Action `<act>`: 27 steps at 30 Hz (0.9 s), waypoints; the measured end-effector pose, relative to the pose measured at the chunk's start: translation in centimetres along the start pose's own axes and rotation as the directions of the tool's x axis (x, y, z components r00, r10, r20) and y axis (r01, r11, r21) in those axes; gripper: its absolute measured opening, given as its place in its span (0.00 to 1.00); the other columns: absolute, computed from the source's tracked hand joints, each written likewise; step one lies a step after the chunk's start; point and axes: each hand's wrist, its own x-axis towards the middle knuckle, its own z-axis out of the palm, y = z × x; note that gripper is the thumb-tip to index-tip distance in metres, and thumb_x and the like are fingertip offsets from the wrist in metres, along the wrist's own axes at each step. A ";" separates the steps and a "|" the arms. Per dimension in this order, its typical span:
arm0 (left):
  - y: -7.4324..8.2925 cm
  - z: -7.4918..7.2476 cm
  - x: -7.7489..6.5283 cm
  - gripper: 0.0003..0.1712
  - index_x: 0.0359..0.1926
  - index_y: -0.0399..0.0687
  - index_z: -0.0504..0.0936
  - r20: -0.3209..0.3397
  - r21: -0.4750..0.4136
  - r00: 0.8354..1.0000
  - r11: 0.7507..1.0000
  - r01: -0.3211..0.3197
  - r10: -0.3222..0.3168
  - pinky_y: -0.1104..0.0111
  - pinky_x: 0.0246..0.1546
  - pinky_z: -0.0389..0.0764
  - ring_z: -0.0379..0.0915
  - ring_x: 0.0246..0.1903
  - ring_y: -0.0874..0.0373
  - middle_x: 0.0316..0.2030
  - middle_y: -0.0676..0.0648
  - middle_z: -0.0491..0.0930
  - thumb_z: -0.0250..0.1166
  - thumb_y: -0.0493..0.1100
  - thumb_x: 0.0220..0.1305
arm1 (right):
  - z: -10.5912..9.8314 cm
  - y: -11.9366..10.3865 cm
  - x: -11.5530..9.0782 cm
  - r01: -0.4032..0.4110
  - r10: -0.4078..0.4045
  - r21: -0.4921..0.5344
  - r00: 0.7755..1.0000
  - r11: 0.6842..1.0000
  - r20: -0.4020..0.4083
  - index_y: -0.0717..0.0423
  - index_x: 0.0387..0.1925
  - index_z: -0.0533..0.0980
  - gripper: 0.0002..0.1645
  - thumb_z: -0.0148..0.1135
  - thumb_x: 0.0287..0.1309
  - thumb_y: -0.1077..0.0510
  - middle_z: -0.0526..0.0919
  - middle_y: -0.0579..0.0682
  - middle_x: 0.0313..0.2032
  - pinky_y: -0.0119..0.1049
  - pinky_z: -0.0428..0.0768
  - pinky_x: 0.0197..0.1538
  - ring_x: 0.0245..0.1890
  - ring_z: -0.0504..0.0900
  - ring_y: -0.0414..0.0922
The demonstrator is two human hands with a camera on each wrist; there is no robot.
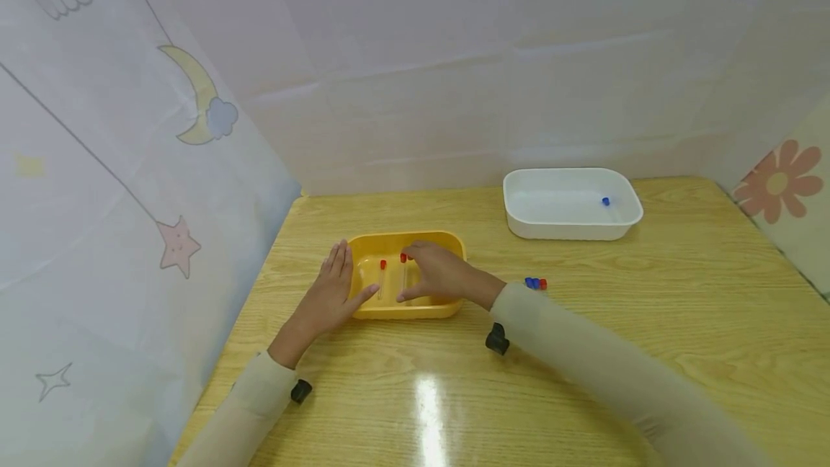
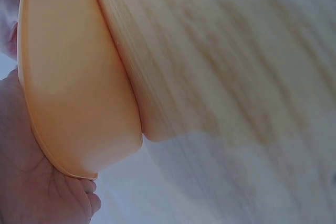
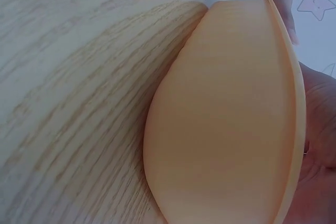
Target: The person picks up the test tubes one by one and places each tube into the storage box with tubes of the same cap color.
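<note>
In the head view my left hand rests against the left end of a yellow tray, fingers straight and thumb over the near rim. My right hand reaches in from the right, thumb and fingers spread apart. A small clear tube with a red cap lies in the tray between the hands. Another red-capped tube lies by the right fingertips, with one more red cap partly hidden beside it. Both wrist views show mainly the tray's outer wall and part of each palm.
A white tray stands at the back right with a blue-capped piece inside. Two blue caps and a red cap lie on the wooden table beyond the right sleeve. A printed cloth hangs behind the table.
</note>
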 end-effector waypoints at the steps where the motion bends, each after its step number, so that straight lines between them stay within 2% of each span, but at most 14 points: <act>1: 0.0 0.0 0.0 0.57 0.78 0.29 0.35 0.002 0.000 1.000 1.000 0.001 -0.001 0.47 0.76 0.40 0.25 0.79 0.39 0.79 0.35 0.26 0.44 0.72 0.75 | 0.0 0.0 0.1 -0.001 0.001 -0.002 1.000 1.000 0.004 0.66 0.65 0.72 0.54 0.78 0.49 0.34 0.80 0.59 0.60 0.47 0.77 0.62 0.59 0.79 0.54; 8: 0.0 0.0 -0.1 0.58 0.78 0.30 0.35 0.002 -0.010 1.000 1.000 0.003 -0.003 0.46 0.76 0.40 0.23 0.79 0.41 0.79 0.35 0.27 0.44 0.72 0.75 | 0.2 -0.3 0.6 -0.014 0.014 0.013 0.999 1.000 0.031 0.67 0.66 0.71 0.54 0.78 0.49 0.35 0.79 0.59 0.61 0.47 0.76 0.63 0.60 0.78 0.55; 14: 0.0 0.0 0.0 0.58 0.78 0.29 0.36 -0.006 -0.003 1.000 1.000 0.001 -0.001 0.46 0.76 0.41 0.25 0.79 0.40 0.79 0.33 0.30 0.45 0.72 0.75 | 0.7 -0.3 1.0 -0.027 0.026 0.020 0.999 0.999 0.032 0.66 0.67 0.71 0.55 0.78 0.48 0.35 0.78 0.59 0.62 0.48 0.75 0.65 0.62 0.76 0.55; 20: 0.0 0.2 0.2 0.58 0.78 0.29 0.35 -0.004 -0.005 1.000 1.000 -0.001 0.001 0.47 0.76 0.41 0.25 0.79 0.40 0.79 0.34 0.29 0.44 0.72 0.74 | 1.2 -0.2 1.1 -0.050 0.050 0.000 0.998 0.999 0.038 0.65 0.68 0.70 0.56 0.78 0.48 0.33 0.77 0.57 0.63 0.45 0.76 0.64 0.62 0.77 0.53; 27: 0.0 0.4 0.1 0.58 0.78 0.28 0.36 -0.015 0.000 1.000 1.000 0.002 -0.002 0.47 0.76 0.41 0.27 0.79 0.39 0.79 0.33 0.30 0.45 0.71 0.75 | 1.6 -0.4 1.2 -0.042 0.040 0.041 0.998 0.998 0.058 0.66 0.70 0.68 0.57 0.78 0.49 0.35 0.75 0.58 0.66 0.47 0.73 0.67 0.65 0.73 0.54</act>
